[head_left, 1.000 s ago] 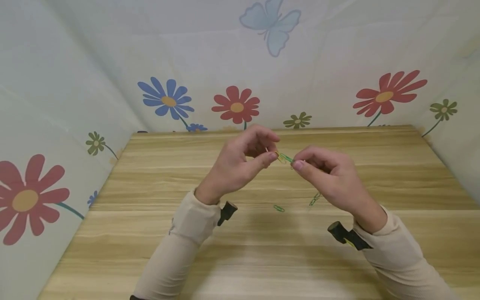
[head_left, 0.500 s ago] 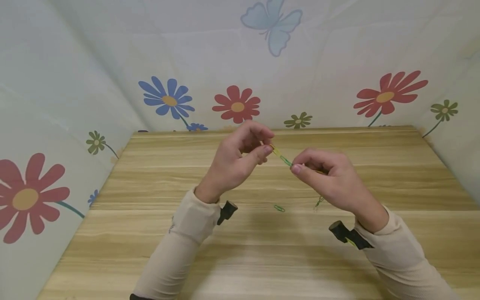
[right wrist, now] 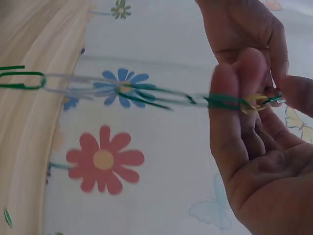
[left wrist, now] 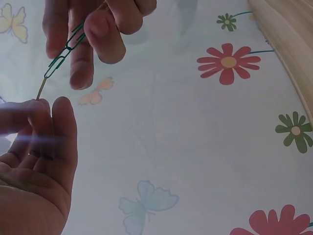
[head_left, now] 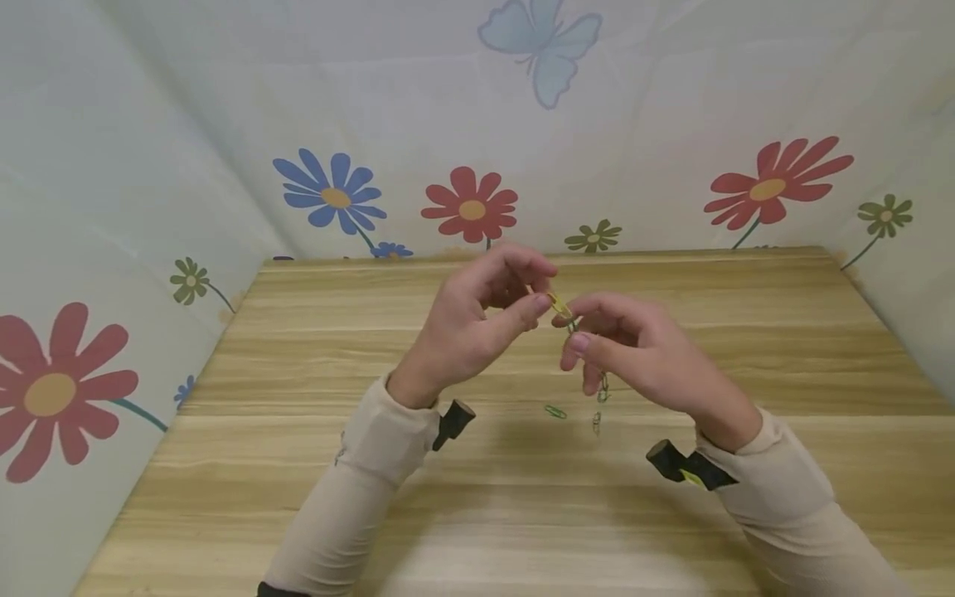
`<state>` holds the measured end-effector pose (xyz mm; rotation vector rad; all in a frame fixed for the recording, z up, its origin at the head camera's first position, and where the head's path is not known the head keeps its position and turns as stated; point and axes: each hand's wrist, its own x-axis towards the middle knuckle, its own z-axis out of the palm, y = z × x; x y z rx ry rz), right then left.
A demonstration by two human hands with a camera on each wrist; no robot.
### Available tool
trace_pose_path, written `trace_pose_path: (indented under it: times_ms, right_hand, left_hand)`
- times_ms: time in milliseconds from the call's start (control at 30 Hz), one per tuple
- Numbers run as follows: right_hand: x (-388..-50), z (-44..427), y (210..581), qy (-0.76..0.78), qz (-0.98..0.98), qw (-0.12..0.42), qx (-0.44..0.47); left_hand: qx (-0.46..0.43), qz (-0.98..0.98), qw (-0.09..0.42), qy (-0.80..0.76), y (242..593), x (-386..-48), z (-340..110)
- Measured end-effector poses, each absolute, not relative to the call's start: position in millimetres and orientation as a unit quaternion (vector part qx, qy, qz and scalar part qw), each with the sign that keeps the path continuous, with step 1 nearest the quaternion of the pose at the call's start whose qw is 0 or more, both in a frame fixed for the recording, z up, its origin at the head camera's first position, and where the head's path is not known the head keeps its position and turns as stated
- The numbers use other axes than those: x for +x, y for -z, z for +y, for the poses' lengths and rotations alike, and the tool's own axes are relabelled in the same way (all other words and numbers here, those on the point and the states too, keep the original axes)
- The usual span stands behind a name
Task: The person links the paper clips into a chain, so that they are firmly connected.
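In the head view, my left hand pinches a yellow paper clip between thumb and fingertips. A green paper clip is linked to it and leads up to my right hand in the left wrist view. My right thumb and fingers hold the chain there, just beside the left fingertips. Below the right hand hangs the rest of the paper clip chain, blurred, with a pale clip and a green end clip in the right wrist view. My fingers hide part of the chain.
A loose green paper clip lies on the wooden table, below the hands. Behind the table stands a white backdrop printed with flowers and a butterfly. Black camera mounts sit on both wrists.
My right hand has moved left, closer to the left hand, and its fingers have spread. The hanging chain has swung left with it. The left hand has shifted only slightly.
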<state>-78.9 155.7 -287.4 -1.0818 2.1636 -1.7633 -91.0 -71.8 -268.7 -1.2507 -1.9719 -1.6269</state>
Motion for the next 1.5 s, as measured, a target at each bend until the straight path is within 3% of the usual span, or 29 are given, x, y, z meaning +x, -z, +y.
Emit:
trace_pose_path:
  times_ms: [400,733,833,1100,1233,1500]
  right_hand:
    - [-85,151,294,0.725,0.521,0.178,-0.414]
    - [-84,158,291,0.76,0.498,0.166,-0.384]
    - [-85,162,290,0.777,0.482,0.156,-0.375]
    - [-88,171,284,0.811,0.424,0.153,-0.373]
    - [-89,177,281,0.821,0.399,0.145,-0.382]
    - [-87,186,276,0.824,0.41,0.125,-0.369]
  left_hand:
    - [-0.449,-0.688,0.156,0.549,265,-84,-68]
    - [-0.441,-0.714,0.151,0.522,270,-89,-65]
    - [-0.408,-0.769,0.108,0.48,279,-100,-67]
    - [-0.317,-0.911,-0.108,0.239,318,-131,-62]
    - [-0.318,-0.913,-0.185,0.179,342,-135,-51]
    - [-0.336,-0.917,-0.188,0.101,380,-127,-28]
